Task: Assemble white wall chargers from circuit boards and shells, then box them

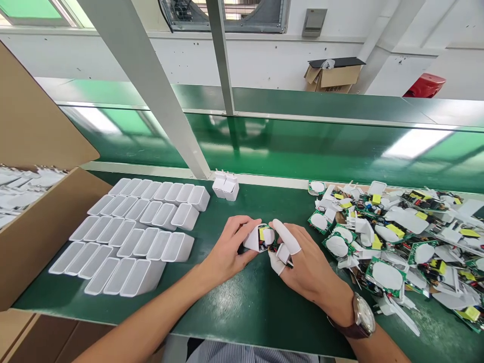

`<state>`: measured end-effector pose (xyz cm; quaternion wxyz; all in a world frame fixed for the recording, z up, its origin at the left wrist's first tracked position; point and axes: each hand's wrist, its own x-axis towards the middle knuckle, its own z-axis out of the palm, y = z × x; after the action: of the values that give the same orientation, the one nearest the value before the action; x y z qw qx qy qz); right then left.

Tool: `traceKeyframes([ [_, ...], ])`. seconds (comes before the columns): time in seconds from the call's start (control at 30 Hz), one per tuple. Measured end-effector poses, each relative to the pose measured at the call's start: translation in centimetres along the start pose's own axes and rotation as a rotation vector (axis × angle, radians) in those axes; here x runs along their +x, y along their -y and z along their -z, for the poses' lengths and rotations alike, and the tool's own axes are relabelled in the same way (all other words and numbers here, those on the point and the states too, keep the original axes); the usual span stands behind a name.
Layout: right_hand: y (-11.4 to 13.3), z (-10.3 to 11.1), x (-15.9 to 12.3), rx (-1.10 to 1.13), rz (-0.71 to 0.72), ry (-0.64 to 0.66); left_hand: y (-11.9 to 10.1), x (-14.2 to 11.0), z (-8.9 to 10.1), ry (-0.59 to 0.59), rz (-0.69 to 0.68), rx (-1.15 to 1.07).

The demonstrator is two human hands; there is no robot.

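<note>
Over the front middle of the table, my left hand (231, 244) is closed around a white plastic charger case (251, 240), its open side turned right. A small circuit board (267, 236) with a yellow part and a white pad sits at the mouth of the case, at least partly inside. White finger cots cover the thumb and index finger of my right hand (302, 252), which pinches the board from the right. Under those fingers a white plastic piece (283, 253) shows, joined to the board as far as I can see; its far end is hidden.
Rows of open white cases (139, 242) stand on the left of the green table (227, 312). Several boards with white parts form a pile (385, 242) at right. Closed chargers (226, 185) stand at the back. A cardboard box (49, 227) holds white parts; a post (162, 96) rises behind.
</note>
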<state>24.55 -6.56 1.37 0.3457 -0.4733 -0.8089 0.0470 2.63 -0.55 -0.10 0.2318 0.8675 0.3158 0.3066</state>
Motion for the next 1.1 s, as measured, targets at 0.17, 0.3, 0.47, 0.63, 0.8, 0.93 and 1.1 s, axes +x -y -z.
traceKeyframes([
  [0.17, 0.09, 0.14, 0.04, -0.015, 0.009, 0.001, -0.05, -0.14, 0.01, -0.025, 0.001, 0.022],
  [0.3, 0.49, 0.51, 0.48, -0.032, 0.033, -0.038, 0.19, -0.38, -0.04, -0.030, 0.021, 0.014],
  [0.47, 0.63, 0.63, 0.67, -0.041, 0.034, -0.042, 0.31, -0.41, -0.01, -0.040, 0.005, 0.006],
  [0.63, 0.44, 0.36, 0.45, -0.025, 0.016, -0.057, 0.27, -0.34, 0.02, -0.021, 0.019, 0.008],
  [0.8, 0.37, 0.39, 0.42, -0.020, 0.013, -0.050, 0.17, -0.29, 0.00, -0.022, 0.019, -0.011],
  [0.93, 0.28, 0.48, 0.36, -0.009, 0.011, -0.041, 0.09, -0.16, 0.04, -0.032, 0.002, -0.012],
  [1.1, 0.18, 0.48, 0.24, 0.006, -0.006, -0.014, 0.26, -0.13, -0.06, -0.032, 0.005, -0.018],
])
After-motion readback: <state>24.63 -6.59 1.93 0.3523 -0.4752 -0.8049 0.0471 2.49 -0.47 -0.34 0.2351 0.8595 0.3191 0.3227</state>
